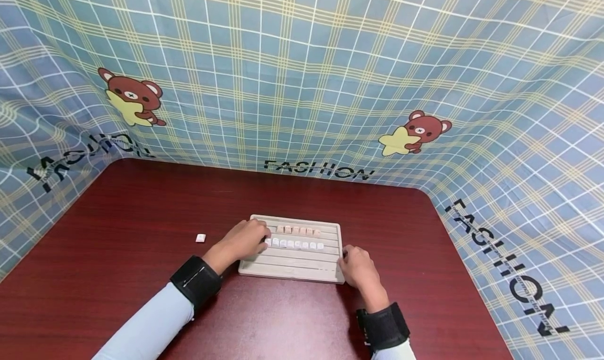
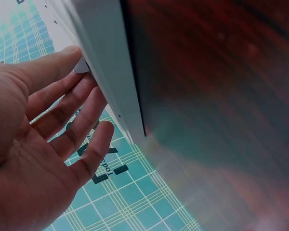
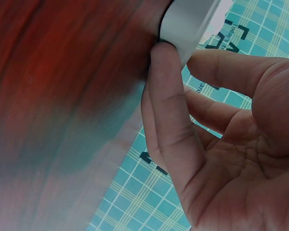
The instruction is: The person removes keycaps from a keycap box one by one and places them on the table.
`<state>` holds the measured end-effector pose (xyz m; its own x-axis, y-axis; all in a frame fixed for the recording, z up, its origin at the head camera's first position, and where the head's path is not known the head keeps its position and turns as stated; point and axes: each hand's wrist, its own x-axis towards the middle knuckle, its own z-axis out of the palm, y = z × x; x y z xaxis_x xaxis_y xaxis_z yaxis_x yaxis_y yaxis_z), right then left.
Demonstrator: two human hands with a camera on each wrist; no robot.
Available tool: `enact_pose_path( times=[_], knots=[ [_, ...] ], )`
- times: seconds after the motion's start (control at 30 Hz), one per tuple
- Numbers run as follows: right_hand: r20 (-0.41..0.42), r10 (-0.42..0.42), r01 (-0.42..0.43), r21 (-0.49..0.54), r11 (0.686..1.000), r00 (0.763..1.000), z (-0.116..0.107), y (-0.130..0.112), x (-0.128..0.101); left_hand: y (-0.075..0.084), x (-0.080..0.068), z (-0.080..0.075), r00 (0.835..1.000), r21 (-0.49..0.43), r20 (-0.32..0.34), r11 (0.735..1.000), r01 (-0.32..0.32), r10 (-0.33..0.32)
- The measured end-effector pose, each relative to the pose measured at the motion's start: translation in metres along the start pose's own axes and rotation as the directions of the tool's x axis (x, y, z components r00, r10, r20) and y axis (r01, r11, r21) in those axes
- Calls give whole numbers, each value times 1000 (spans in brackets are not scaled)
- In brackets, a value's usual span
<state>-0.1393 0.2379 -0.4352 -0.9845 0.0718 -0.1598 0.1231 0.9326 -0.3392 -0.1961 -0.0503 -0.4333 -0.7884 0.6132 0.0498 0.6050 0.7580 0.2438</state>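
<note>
A pale grooved tray (image 1: 292,265) lies on the dark red table. It carries a row of pinkish keycaps (image 1: 298,230) and, one groove nearer, a row of white keycaps (image 1: 297,244). My left hand (image 1: 260,237) reaches over the tray's left part to the left end of the white row. In the left wrist view its thumb and forefinger pinch a small white keycap (image 2: 81,67) against the tray (image 2: 106,62). My right hand (image 1: 351,259) sits at the tray's right front corner. Its thumb (image 3: 168,91) presses the tray's edge (image 3: 188,24) and the other fingers hang loose.
One loose white keycap (image 1: 200,238) lies on the table (image 1: 141,218) left of the tray. A blue checked cloth (image 1: 302,77) with bear prints rises behind and along both sides of the table. Both wrists wear black bands.
</note>
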Motion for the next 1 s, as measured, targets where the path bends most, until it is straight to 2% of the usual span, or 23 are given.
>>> enact_pose_path(
  times=[0.27,0.57,0.8,1.0],
  knots=[
    [1,-3,3,-1,1000,1000,2,-2,2,-3,-3,-1,1000,11,-25,1000,-5,5],
    [3,-10,10,2,1000,1000,2,-3,3,-4,-3,-1,1000,6,-21,1000,16,-16],
    [-2,-5,5,2,1000,1000,2,1,-2,-1,-3,-2,999,14,-36,1000,-11,11],
    [-2,-27,27,10,1000,1000,1,2,-2,-1,-7,-12,999,33,-42,999,32,-30]
  ],
)
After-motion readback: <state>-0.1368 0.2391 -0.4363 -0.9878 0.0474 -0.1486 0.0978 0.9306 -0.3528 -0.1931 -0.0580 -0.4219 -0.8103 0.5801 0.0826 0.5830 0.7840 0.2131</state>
